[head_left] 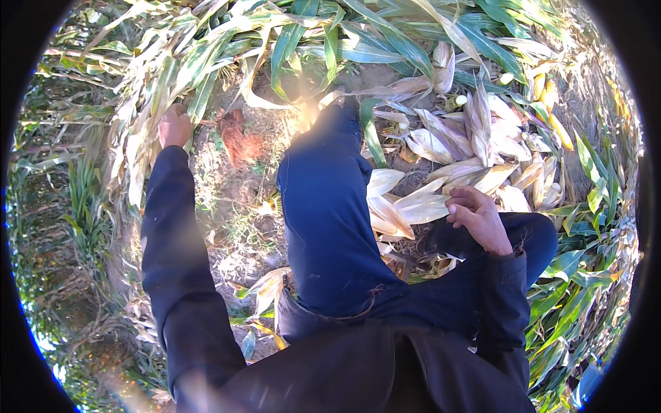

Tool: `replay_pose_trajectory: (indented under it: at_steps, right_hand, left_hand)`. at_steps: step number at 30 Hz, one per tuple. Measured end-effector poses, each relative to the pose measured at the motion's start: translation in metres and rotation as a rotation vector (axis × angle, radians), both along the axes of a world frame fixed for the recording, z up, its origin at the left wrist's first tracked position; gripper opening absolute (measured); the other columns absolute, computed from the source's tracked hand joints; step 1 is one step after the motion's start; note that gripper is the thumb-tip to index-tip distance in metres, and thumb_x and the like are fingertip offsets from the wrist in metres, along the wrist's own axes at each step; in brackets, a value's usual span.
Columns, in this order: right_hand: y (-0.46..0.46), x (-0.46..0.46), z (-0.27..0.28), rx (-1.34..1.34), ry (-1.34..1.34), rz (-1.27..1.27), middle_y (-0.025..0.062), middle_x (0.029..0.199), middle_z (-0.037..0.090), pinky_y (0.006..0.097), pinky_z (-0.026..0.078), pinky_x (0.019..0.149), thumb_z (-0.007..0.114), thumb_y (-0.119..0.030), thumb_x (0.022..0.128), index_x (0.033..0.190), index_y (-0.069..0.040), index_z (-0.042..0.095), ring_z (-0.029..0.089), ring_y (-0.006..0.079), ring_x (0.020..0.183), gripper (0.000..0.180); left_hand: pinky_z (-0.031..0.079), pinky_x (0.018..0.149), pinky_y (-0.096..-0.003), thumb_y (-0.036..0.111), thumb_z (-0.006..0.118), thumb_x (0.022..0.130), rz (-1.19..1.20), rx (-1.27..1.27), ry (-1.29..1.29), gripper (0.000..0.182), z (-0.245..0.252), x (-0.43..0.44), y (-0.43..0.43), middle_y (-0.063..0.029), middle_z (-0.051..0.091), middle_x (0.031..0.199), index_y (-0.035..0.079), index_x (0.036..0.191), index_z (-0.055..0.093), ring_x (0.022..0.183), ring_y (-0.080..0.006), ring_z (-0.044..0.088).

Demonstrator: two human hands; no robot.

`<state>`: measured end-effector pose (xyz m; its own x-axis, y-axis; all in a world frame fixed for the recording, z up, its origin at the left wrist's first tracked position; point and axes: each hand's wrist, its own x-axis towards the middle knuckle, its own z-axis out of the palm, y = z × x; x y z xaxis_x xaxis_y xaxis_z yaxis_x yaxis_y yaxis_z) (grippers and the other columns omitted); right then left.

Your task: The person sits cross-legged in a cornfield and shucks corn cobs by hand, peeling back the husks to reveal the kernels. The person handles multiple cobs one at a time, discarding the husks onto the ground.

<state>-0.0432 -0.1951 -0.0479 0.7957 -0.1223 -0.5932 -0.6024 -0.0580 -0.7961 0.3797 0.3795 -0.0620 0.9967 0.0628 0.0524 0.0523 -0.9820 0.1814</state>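
Observation:
My left hand point(174, 126) reaches out at the upper left, its fingers closed among dry corn leaves point(139, 139); whether it grips any is hidden. Over my bent knee at the right, my right hand point(477, 217) is held with curled fingers apart and nothing visible in it. Just left of it lie pale loose corn husks point(426, 206). Beyond them is a pile of stripped, purple-tinged husks point(480, 129). Several yellow ears of corn point(560, 131) lie on the ground at the upper right. Reddish corn silk point(240, 139) rests on the soil between my left hand and my leg.
Cut corn stalks with green leaves point(361, 51) lie across the top. More leafy corn plants point(85, 206) line the left side, and green leaves point(573, 294) spread at the lower right. My bent leg point(325, 222) occupies the middle.

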Motion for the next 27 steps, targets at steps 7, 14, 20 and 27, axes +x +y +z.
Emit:
replay_pose_trajectory:
  at_steps: [7, 14, 20, 27]
  right_hand:
    - [0.001, -0.006, -0.008, -0.089, -0.051, 0.072, 0.0149, 0.116, 0.072, 0.0305, 0.059, 0.077, 0.074, -0.019, 0.099, 0.137, 0.007, 0.060, 0.070, 0.0161, 0.091, 0.048]
    - [0.000, -0.024, -0.024, -0.580, -0.151, 0.375, 0.0222, 0.100, 0.076, 0.0475, 0.058, 0.085, 0.072, -0.024, 0.092, 0.118, 0.007, 0.066, 0.075, 0.0388, 0.093, 0.041]
    - [0.021, -0.037, -0.068, -0.682, -0.052, 0.580, 0.0242, 0.098, 0.076, 0.0517, 0.056, 0.084, 0.072, -0.029, 0.088, 0.114, 0.002, 0.068, 0.073, 0.0439, 0.095, 0.041]
    - [0.062, -0.046, -0.129, -0.524, 0.013, 0.747, 0.0250, 0.106, 0.075, 0.0528, 0.057, 0.090, 0.073, -0.030, 0.085, 0.111, -0.001, 0.072, 0.072, 0.0434, 0.103, 0.039]
  left_hand:
    - [0.054, 0.101, -0.0498, 0.042, 0.064, 0.098, 0.151, 0.229, 0.079, 0.046, -0.020, -0.004, 0.040, -0.0264, 0.073, 0.126, 0.008, 0.124, 0.079, 0.120, -0.0431, 0.069]
    - [0.055, 0.100, -0.0426, 0.011, 0.059, 0.090, -0.021, 0.086, 0.273, 0.051, 0.000, 0.003, -0.004, -0.0233, 0.075, 0.124, 0.004, 0.140, 0.067, 0.115, -0.0317, 0.072]
    - [0.058, 0.087, -0.0360, 0.016, 0.062, 0.093, -0.437, -0.154, -0.062, 0.055, 0.085, -0.057, -0.170, -0.0176, 0.077, 0.113, 0.005, 0.147, 0.061, 0.098, -0.0224, 0.075]
    - [0.056, 0.080, -0.0265, 0.020, 0.069, 0.099, -0.891, -0.457, -0.018, 0.037, 0.131, -0.166, -0.340, -0.0078, 0.077, 0.102, 0.002, 0.132, 0.071, 0.088, -0.0120, 0.071]
